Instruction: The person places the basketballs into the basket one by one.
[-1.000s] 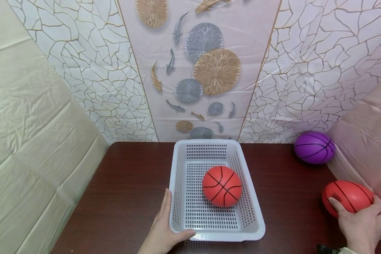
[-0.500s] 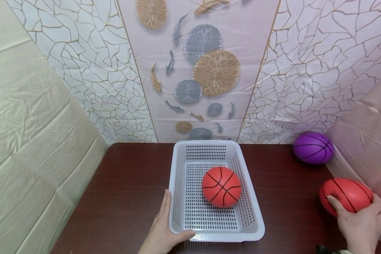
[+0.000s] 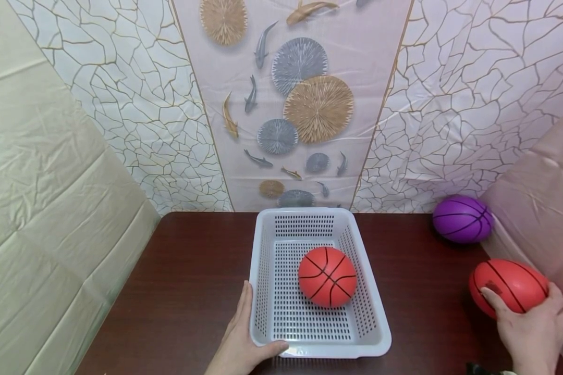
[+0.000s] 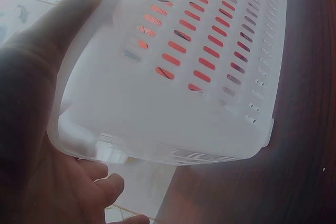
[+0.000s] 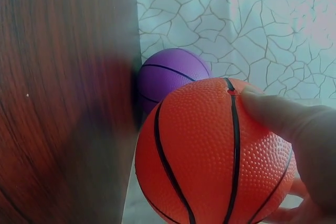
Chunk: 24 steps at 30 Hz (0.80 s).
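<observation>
A toy basketball (image 3: 509, 287), red with black lines, is held by my right hand (image 3: 532, 325) at the right side of the table. In the right wrist view my thumb (image 5: 273, 114) presses on this ball, with fingers partly hidden behind it. The ball appears raised off the tabletop. My left hand (image 3: 239, 333) rests against the near left corner of a white plastic basket (image 3: 380, 333); its fingers lie straight along the left side and its thumb touches the front rim. Inside the basket sits another red toy basketball (image 3: 327, 277).
A purple toy basketball (image 3: 463, 219) lies at the back right of the dark wooden table (image 3: 178, 291), near the cloth side wall (image 3: 539, 208). Patterned cloth (image 3: 169, 104) hangs behind the table, and a beige cloth wall (image 3: 42, 208) borders the left.
My right hand has moved the red basketball slightly up and to the left. The left hand, the basket and the other balls stay in place.
</observation>
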Available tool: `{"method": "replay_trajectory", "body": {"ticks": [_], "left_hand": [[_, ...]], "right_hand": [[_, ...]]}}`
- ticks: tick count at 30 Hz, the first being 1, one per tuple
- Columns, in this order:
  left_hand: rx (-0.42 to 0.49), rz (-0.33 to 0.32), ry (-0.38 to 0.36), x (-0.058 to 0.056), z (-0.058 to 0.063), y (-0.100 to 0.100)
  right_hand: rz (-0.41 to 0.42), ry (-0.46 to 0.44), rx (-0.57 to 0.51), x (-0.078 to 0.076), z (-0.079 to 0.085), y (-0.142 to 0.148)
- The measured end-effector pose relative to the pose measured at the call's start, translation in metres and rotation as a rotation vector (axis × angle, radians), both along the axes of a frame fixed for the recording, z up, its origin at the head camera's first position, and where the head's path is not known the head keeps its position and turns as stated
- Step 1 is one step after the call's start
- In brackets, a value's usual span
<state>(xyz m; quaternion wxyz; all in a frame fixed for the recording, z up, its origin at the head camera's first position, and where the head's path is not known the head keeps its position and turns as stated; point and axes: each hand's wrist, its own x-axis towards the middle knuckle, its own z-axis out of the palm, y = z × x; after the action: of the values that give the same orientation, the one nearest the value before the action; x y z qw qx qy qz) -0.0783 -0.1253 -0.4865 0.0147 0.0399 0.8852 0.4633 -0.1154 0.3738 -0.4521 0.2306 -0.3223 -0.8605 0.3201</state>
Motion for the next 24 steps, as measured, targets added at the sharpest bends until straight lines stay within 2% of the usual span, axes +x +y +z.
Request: {"method": "replay_trajectory", "body": {"ticks": [13, 24], "left_hand": [[-0.007, -0.003, 0.011, 0.001, 0.000, 0.000], [-0.009, -0.005, 0.018, 0.000, -0.001, 0.000]], "right_hand": [[0.034, 0.025, -0.019, -0.003, 0.008, -0.009], [0.063, 0.020, -0.061, -0.004, 0.023, -0.023]]}}
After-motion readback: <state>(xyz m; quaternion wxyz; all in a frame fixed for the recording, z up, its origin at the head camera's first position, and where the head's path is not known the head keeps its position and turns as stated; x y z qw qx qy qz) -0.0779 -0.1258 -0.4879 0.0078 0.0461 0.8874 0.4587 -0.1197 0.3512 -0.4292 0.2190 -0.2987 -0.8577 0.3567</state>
